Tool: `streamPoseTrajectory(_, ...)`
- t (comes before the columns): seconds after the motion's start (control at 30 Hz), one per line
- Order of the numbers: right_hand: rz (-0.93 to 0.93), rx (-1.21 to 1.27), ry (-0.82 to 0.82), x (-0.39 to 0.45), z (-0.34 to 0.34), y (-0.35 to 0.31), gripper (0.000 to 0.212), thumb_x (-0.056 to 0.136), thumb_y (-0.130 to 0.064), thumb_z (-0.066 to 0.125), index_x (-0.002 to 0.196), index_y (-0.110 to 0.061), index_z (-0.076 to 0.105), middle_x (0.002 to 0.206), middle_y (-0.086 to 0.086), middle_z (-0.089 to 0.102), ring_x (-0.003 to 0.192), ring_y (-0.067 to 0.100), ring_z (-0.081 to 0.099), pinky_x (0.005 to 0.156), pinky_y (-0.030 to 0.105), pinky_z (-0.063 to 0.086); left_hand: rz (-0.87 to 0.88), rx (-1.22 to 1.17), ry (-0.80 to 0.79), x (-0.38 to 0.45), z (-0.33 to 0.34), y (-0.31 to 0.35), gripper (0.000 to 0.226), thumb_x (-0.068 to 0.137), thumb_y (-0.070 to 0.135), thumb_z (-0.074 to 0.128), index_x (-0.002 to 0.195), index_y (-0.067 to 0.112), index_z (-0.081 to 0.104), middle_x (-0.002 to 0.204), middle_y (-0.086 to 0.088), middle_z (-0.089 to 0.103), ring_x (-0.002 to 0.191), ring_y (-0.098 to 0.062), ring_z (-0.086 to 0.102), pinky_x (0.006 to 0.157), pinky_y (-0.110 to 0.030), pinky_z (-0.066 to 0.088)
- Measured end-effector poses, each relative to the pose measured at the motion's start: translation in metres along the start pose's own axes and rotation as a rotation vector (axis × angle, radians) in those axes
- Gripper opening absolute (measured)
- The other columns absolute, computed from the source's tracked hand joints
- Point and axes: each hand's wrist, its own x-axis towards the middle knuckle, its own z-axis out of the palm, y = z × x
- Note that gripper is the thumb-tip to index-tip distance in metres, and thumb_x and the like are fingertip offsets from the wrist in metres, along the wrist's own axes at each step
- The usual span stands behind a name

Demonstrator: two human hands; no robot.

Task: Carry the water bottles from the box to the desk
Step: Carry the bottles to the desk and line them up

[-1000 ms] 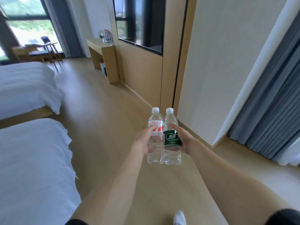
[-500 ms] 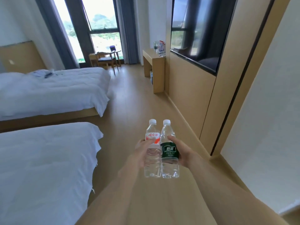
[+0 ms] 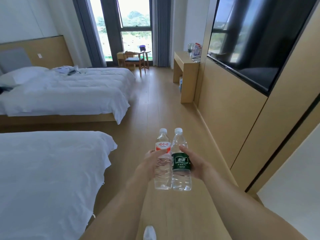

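1. The left hand (image 3: 149,164) is gripping a clear red-labelled plastic water bottle (image 3: 163,163) upright.
2. The right hand (image 3: 195,166) is gripping a clear green-labelled plastic water bottle (image 3: 181,163), touching beside it, above the wooden floor (image 3: 155,108).
3. The light wooden table (image 3: 186,66) is standing well ahead.

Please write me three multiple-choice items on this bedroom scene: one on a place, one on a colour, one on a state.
1. Where does the desk stand?
A. between the beds
B. against the right wall, past the beds
C. behind the chair

2. What colour is the label on the bottle in the right hand?
A. green
B. blue
C. yellow

3. How are the two carried bottles held?
A. lying flat
B. upside down
C. upright, side by side

Answers:
1 B, the desk meets the right wall.
2 A, the right hand grips the green-label bottle.
3 C, the left hand holds the red-label bottle cap up beside it.
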Motion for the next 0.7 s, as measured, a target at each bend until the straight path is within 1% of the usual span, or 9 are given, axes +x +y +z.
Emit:
streamPoseTrajectory(0.03, 0.000, 0.004, 0.008, 0.015, -0.003, -0.009, 0.054, 0.096, -0.045, 0.060, 0.132, -0.004, 0.057, 0.133, 0.026, 0.062, 0.107, 0.036, 0.064, 0.106, 0.057, 0.047, -0.007, -0.008, -0.005, 0.017, 0.002, 0.007, 0.061, 0.084, 0.015, 0.080, 0.136, -0.003, 0.051, 0.123, -0.030, 0.066, 0.095, -0.044, 0.069, 0.087, -0.055, 0.056)
streamPoseTrajectory(0.1, 0.000, 0.019, 0.022, 0.049, -0.009, -0.029, 0.055, 0.097, -0.044, 0.061, 0.134, -0.004, 0.055, 0.136, 0.027, 0.059, 0.108, 0.037, 0.062, 0.107, 0.058, 0.045, -0.016, -0.013, -0.021, 0.053, 0.005, 0.024, 0.059, 0.085, 0.014, 0.078, 0.135, -0.002, 0.052, 0.124, -0.030, 0.065, 0.096, -0.044, 0.068, 0.091, -0.058, 0.055)
streamPoseTrajectory(0.17, 0.003, 0.026, 0.046, 0.085, -0.016, -0.052, 0.057, 0.096, -0.046, 0.061, 0.134, -0.004, 0.055, 0.129, 0.027, 0.063, 0.107, 0.037, 0.063, 0.106, 0.058, 0.047, -0.016, 0.001, -0.032, 0.093, 0.009, 0.045, 0.058, 0.085, 0.014, 0.078, 0.135, -0.002, 0.052, 0.124, -0.030, 0.065, 0.099, -0.045, 0.067, 0.096, -0.061, 0.053)
streamPoseTrajectory(0.27, 0.013, 0.034, 0.087, 0.136, -0.020, -0.091, 0.060, 0.094, -0.050, 0.061, 0.132, -0.004, 0.056, 0.113, 0.022, 0.068, 0.101, 0.036, 0.067, 0.097, 0.053, 0.054, -0.019, 0.031, -0.045, 0.148, 0.013, 0.082, 0.058, 0.086, 0.014, 0.078, 0.135, -0.002, 0.052, 0.126, -0.030, 0.064, 0.103, -0.045, 0.067, 0.099, -0.062, 0.051)
streamPoseTrajectory(0.4, -0.008, 0.065, 0.107, 0.197, -0.019, -0.143, 0.059, 0.095, -0.050, 0.060, 0.132, -0.005, 0.055, 0.111, 0.022, 0.069, 0.094, 0.035, 0.070, 0.086, 0.051, 0.058, -0.021, 0.057, -0.081, 0.218, 0.012, 0.130, 0.059, 0.084, 0.015, 0.080, 0.133, -0.003, 0.052, 0.125, -0.031, 0.064, 0.101, -0.043, 0.066, 0.101, -0.063, 0.049)
streamPoseTrajectory(0.47, -0.025, 0.078, 0.116, 0.226, -0.019, -0.166, 0.059, 0.095, -0.050, 0.060, 0.134, -0.006, 0.054, 0.116, 0.024, 0.068, 0.095, 0.036, 0.070, 0.088, 0.053, 0.057, -0.021, 0.075, -0.097, 0.248, 0.012, 0.152, 0.058, 0.084, 0.014, 0.081, 0.132, -0.002, 0.053, 0.124, -0.030, 0.065, 0.099, -0.042, 0.066, 0.101, -0.064, 0.048)
streamPoseTrajectory(0.57, -0.028, 0.090, 0.130, 0.264, -0.019, -0.194, 0.059, 0.095, -0.048, 0.062, 0.139, -0.010, 0.050, 0.130, 0.027, 0.063, 0.103, 0.039, 0.068, 0.096, 0.058, 0.053, -0.028, 0.062, -0.115, 0.286, 0.012, 0.181, 0.056, 0.082, 0.013, 0.082, 0.128, -0.001, 0.054, 0.122, -0.030, 0.066, 0.094, -0.041, 0.067, 0.099, -0.063, 0.051)
streamPoseTrajectory(0.67, -0.022, 0.076, 0.133, 0.304, -0.020, -0.220, 0.057, 0.095, -0.047, 0.063, 0.138, -0.012, 0.052, 0.131, 0.027, 0.063, 0.111, 0.042, 0.066, 0.098, 0.060, 0.051, -0.033, 0.059, -0.099, 0.326, 0.009, 0.206, 0.056, 0.083, 0.014, 0.081, 0.130, -0.001, 0.053, 0.123, -0.030, 0.066, 0.093, -0.041, 0.067, 0.095, -0.059, 0.054)
streamPoseTrajectory(0.7, -0.021, 0.068, 0.123, 0.318, -0.020, -0.229, 0.056, 0.095, -0.047, 0.062, 0.137, -0.010, 0.053, 0.130, 0.028, 0.063, 0.110, 0.042, 0.067, 0.098, 0.060, 0.052, -0.029, 0.055, -0.100, 0.339, 0.009, 0.214, 0.057, 0.084, 0.014, 0.080, 0.132, -0.002, 0.053, 0.124, -0.030, 0.065, 0.093, -0.041, 0.066, 0.093, -0.057, 0.054)
